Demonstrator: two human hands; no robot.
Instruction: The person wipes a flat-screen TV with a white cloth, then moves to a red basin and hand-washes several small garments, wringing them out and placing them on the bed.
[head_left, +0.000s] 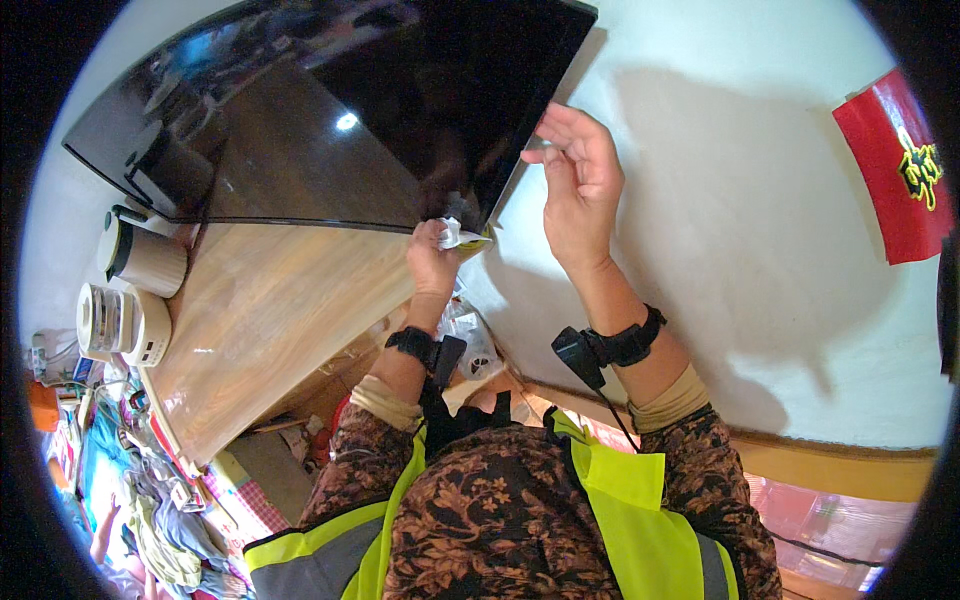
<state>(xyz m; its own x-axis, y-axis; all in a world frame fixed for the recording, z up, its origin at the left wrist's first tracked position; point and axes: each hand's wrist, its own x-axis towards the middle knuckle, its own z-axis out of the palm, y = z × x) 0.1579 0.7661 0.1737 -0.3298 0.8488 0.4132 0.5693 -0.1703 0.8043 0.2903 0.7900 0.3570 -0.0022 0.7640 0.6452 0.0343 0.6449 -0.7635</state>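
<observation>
A large flat-screen television (322, 112) with a glossy black screen fills the upper left, tilted in the view. My left hand (433, 259) pinches a crumpled white tissue or cloth (451, 234) at the screen's lower right corner. Something yellow-green (475, 241) shows just behind that corner, only partly visible. Along the television's right side, my right hand (581, 176) is raised with its fingers bent and apart. Its fingertips reach the frame's edge, and I see nothing held in it. Both wrists wear black straps with small devices.
A wooden tabletop (292, 300) lies below the television. An electric kettle (150, 251) and a white appliance (124, 322) stand at its left. Clothes (161, 517) are piled at lower left, near another person's arm (105, 532). A red hanging (892, 172) is on the white wall (750, 225).
</observation>
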